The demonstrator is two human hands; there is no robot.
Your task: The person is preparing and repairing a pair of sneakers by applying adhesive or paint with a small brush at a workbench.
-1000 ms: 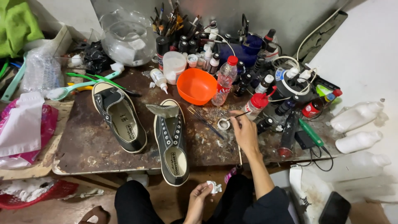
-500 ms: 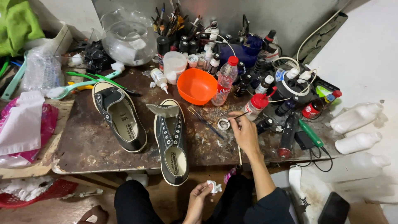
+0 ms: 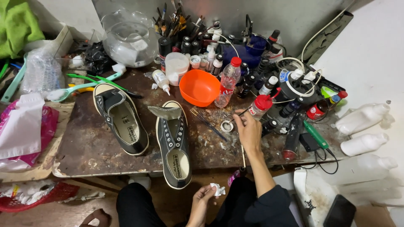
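Two dark laceless sneakers lie on the worn brown table [image 3: 97, 147]: the left sneaker [image 3: 120, 118] and the right sneaker [image 3: 174, 143], whose tongue is pulled up. My right hand [image 3: 248, 131] rests on the table and pinches a thin brush, its tip over a small white round lid [image 3: 227, 126]. Low by my lap, my left hand [image 3: 205, 197] holds a crumpled white tissue [image 3: 217, 190].
An orange bowl [image 3: 199, 87], a red-capped plastic bottle [image 3: 227, 83], small paint bottles and a brush holder [image 3: 170, 21] crowd the back. A clear glass bowl [image 3: 126, 40] stands back left. White bottles [image 3: 362, 120] lie at right; plastic bags at left.
My right hand has shifted slightly at the small lid. The rest looks unchanged.
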